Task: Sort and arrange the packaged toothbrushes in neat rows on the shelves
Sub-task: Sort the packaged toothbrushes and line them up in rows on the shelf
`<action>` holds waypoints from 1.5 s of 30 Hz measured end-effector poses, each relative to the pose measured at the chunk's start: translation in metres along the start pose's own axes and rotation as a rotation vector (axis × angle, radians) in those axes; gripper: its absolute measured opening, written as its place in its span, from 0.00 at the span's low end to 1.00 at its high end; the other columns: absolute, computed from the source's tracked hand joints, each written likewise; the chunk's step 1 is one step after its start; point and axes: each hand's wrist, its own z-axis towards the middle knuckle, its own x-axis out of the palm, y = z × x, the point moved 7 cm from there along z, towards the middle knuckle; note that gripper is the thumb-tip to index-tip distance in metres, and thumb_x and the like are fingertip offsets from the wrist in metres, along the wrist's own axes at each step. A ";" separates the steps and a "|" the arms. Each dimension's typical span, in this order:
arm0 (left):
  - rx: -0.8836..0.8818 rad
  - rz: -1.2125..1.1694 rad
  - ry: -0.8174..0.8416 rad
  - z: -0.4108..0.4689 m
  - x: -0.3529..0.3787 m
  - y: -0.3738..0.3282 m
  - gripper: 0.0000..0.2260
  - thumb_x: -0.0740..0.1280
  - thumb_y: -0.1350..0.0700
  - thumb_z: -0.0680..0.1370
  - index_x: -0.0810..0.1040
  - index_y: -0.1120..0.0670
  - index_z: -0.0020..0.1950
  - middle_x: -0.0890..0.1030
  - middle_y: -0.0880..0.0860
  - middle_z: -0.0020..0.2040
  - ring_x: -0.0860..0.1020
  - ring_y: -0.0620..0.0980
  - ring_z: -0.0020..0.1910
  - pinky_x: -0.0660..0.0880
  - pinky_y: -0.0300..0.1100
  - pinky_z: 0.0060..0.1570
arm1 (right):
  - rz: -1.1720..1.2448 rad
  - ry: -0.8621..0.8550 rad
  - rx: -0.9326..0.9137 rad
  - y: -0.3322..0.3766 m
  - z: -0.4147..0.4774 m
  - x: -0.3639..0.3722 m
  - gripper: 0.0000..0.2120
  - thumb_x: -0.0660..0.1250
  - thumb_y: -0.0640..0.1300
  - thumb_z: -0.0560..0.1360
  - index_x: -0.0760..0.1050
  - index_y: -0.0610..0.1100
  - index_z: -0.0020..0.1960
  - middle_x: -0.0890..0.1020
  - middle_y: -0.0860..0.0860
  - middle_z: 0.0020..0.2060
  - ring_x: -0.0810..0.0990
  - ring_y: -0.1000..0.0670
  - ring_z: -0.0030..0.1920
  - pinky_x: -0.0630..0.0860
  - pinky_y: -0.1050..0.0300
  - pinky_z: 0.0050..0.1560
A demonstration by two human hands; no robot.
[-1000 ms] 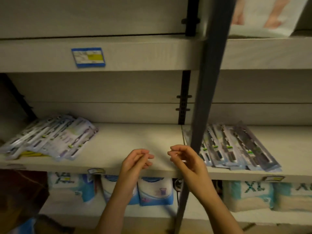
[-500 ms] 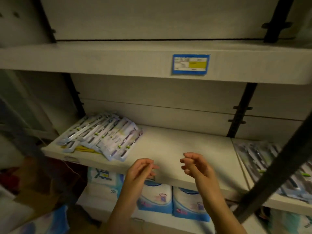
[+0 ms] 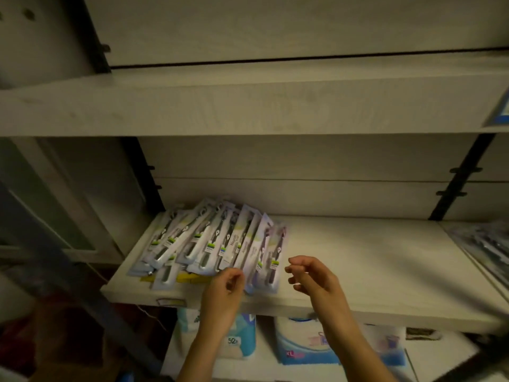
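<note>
At the shelf (image 3: 358, 307) edge, left hand (image 3: 223, 290) and right hand (image 3: 314, 279) hover, fingers slack and empty.

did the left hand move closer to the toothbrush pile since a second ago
Yes. The left hand has shifted left along the shelf: it was well right of the toothbrush pile, and now reaches its front edge.

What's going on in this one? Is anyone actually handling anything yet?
A person faces a store shelf with a loose, fanned, overlapping pile of packaged toothbrushes at its left end. The left hand is at the near ends of the packs, fingers loosely curled, not visibly gripping any. The right hand hovers over bare shelf beside the pile, holding nothing. Another batch of packs lies blurred at the right edge. The pile is not yet in neat rows.
</note>
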 end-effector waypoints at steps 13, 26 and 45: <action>0.109 0.822 0.144 0.033 0.035 -0.002 0.11 0.58 0.53 0.80 0.72 0.54 0.61 0.78 0.52 0.58 0.78 0.49 0.55 0.76 0.40 0.50 | -0.046 -0.175 0.041 0.000 -0.001 -0.008 0.06 0.61 0.39 0.77 0.77 0.44 0.47 0.82 0.48 0.41 0.80 0.49 0.43 0.76 0.57 0.47; -0.053 -0.461 0.399 -0.032 0.039 -0.031 0.04 0.68 0.58 0.75 0.75 0.55 0.41 0.78 0.48 0.25 0.71 0.38 0.20 0.67 0.31 0.23 | 0.093 -0.095 0.079 -0.025 0.006 0.014 0.09 0.63 0.38 0.75 0.76 0.37 0.53 0.81 0.32 0.46 0.77 0.30 0.50 0.73 0.34 0.55; 0.105 0.767 0.188 0.068 0.038 0.003 0.22 0.63 0.49 0.77 0.63 0.55 0.69 0.67 0.55 0.68 0.69 0.54 0.66 0.73 0.44 0.58 | 0.113 -0.064 0.143 -0.027 0.012 0.013 0.10 0.62 0.40 0.76 0.75 0.39 0.56 0.85 0.46 0.44 0.84 0.51 0.41 0.81 0.61 0.38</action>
